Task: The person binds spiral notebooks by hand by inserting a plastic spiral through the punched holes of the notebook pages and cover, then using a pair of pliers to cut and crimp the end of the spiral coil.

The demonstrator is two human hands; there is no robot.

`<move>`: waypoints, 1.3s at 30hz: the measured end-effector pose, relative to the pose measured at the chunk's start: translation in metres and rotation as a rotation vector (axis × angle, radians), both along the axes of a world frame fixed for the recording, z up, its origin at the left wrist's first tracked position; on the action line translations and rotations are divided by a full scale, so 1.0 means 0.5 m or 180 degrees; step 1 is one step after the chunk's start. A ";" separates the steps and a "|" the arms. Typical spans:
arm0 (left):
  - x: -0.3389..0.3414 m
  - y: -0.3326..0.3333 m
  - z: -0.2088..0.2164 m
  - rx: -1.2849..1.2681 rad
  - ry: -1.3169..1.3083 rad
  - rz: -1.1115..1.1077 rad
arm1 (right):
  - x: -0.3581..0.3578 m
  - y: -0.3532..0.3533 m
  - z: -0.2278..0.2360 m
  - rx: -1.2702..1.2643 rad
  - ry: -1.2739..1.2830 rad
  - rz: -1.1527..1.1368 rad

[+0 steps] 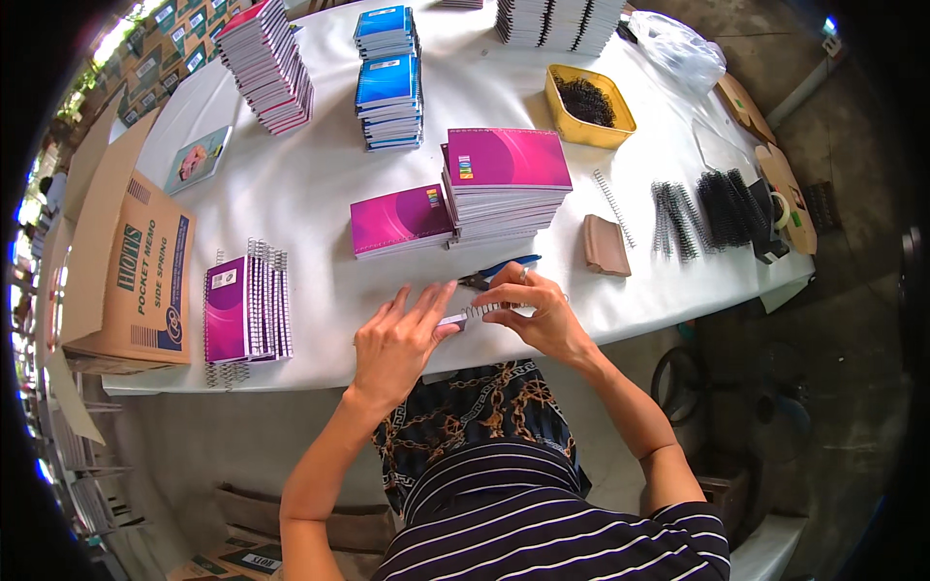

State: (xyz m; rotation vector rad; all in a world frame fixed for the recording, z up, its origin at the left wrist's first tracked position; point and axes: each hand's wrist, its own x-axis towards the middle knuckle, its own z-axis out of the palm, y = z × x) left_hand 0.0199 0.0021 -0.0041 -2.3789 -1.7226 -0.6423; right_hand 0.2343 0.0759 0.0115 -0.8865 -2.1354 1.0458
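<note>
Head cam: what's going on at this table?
A person at a white table holds a small notepad with a wire spiral between both hands: left hand flat on its left end, right hand pinching the spiral. Blue-handled pliers lie just behind. Magenta pads are stacked ahead, bound ones sit left, loose black spirals right.

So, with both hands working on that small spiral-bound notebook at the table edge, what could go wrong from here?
1. The small notebook with a metal spiral, pinched between the left hand and right hand, lies near the white table's front edge; it might slip off.
2. The blue-handled pliers lie just beyond the fingers and could be knocked.
3. The tall stack of magenta notebooks close behind might topple if bumped.
</note>
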 end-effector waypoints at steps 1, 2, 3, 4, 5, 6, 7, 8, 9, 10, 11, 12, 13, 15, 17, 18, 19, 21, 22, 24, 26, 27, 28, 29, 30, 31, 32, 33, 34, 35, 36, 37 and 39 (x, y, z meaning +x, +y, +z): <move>0.000 0.000 0.002 0.0002 0.0001 0.0007 | 0.000 0.001 -0.002 -0.0047 0.0027 0.0057; -0.001 0.000 0.003 0.0004 0.0002 0.0011 | 0.000 0.002 -0.004 -0.0094 0.0054 0.0113; -0.001 0.001 0.003 0.0013 0.0009 0.0010 | 0.000 0.005 -0.006 -0.0077 0.0066 0.0178; -0.002 0.003 0.002 0.0021 0.0017 0.0008 | 0.000 0.010 -0.007 -0.0060 0.0079 0.0241; -0.002 0.004 0.001 0.0029 0.0026 0.0004 | 0.000 0.016 -0.008 -0.0045 0.0092 0.0304; -0.003 0.004 0.001 0.0003 0.0030 0.0007 | 0.004 0.026 -0.010 -0.0242 -0.0065 0.0448; -0.003 0.005 0.001 -0.0024 0.0035 0.0009 | 0.010 0.039 -0.011 -0.0439 -0.0222 0.0590; -0.002 0.006 0.001 -0.0050 0.0039 0.0010 | 0.012 0.045 -0.012 -0.0635 -0.0380 0.0732; -0.003 0.006 0.001 -0.0059 0.0038 0.0014 | 0.009 0.043 -0.009 -0.0347 -0.0474 0.0748; -0.003 0.006 0.001 -0.0067 0.0036 0.0017 | 0.006 0.040 -0.002 -0.0059 -0.0567 0.0761; -0.005 0.006 0.001 -0.0075 0.0034 0.0020 | 0.003 0.037 0.003 0.0231 -0.0658 0.0772; -0.005 0.008 -0.001 -0.0057 0.0045 0.0019 | 0.001 0.038 0.006 0.0389 -0.0613 0.0728; -0.005 0.009 -0.003 -0.0038 0.0055 0.0018 | -0.004 0.039 0.008 0.0548 -0.0568 0.0684; -0.006 0.010 -0.006 -0.0025 0.0060 0.0025 | -0.008 0.038 0.015 0.0577 -0.0634 0.0650; -0.008 0.008 -0.006 -0.0035 0.0049 0.0043 | -0.011 0.029 0.024 0.0317 -0.0857 0.0672; -0.006 0.008 -0.005 -0.0067 -0.0002 0.0048 | -0.015 0.022 0.032 0.0453 -0.0951 0.0591; -0.004 0.009 -0.002 -0.0099 -0.0054 0.0053 | -0.021 0.014 0.041 0.0589 -0.1043 0.0510; 0.002 0.010 0.009 -0.0134 -0.0121 -0.0004 | -0.022 0.012 0.037 0.0933 -0.1193 0.0520; 0.006 0.010 0.016 -0.0137 -0.0137 -0.0068 | -0.015 0.018 0.020 0.1140 -0.1251 0.0610; 0.015 0.009 0.016 -0.0152 -0.0169 -0.0086 | -0.016 0.017 0.013 0.1357 -0.1162 0.0656; 0.020 0.005 0.005 -0.0178 -0.0202 0.0006 | -0.029 0.005 0.021 0.1371 -0.0868 0.0566; 0.020 0.005 0.006 -0.0287 -0.0115 0.0012 | -0.025 0.006 0.026 0.1065 -0.1105 0.0675; 0.017 0.005 0.009 -0.0398 -0.0027 0.0018 | -0.021 0.007 0.030 0.0752 -0.1337 0.0780; 0.013 0.004 0.013 -0.0510 0.0062 0.0025 | -0.016 0.010 0.033 0.0433 -0.1565 0.0885; 0.012 0.006 0.026 -0.0978 0.0066 0.0012 | 0.006 0.026 0.034 0.0035 -0.1300 0.0877; 0.012 0.009 0.045 -0.1442 0.0060 -0.0027 | 0.048 0.055 0.037 -0.0362 -0.1047 0.0842; 0.011 0.010 0.056 -0.1908 0.0077 -0.0049 | 0.111 0.096 0.004 0.0499 -0.1002 0.0604; -0.001 0.008 0.052 -0.1734 0.0047 -0.0303 | 0.161 0.132 0.022 0.0759 -0.1173 0.0371; -0.018 0.005 0.045 -0.1546 0.0007 -0.0562 | 0.203 0.148 0.042 0.0492 -0.1761 -0.0106; -0.028 0.004 0.040 -0.1352 -0.0018 -0.0801 | 0.242 0.170 0.037 0.0824 -0.2417 -0.0207; -0.029 0.004 0.037 -0.1306 -0.0007 -0.0867 | 0.259 0.188 0.038 0.0555 -0.2488 -0.0097; -0.034 0.002 0.035 -0.1263 0.0006 -0.0903 | 0.269 0.205 0.036 0.0293 -0.2546 0.0039; -0.045 -0.004 0.027 -0.1126 0.0068 -0.0941 | 0.293 0.236 -0.001 0.0628 -0.2517 0.0196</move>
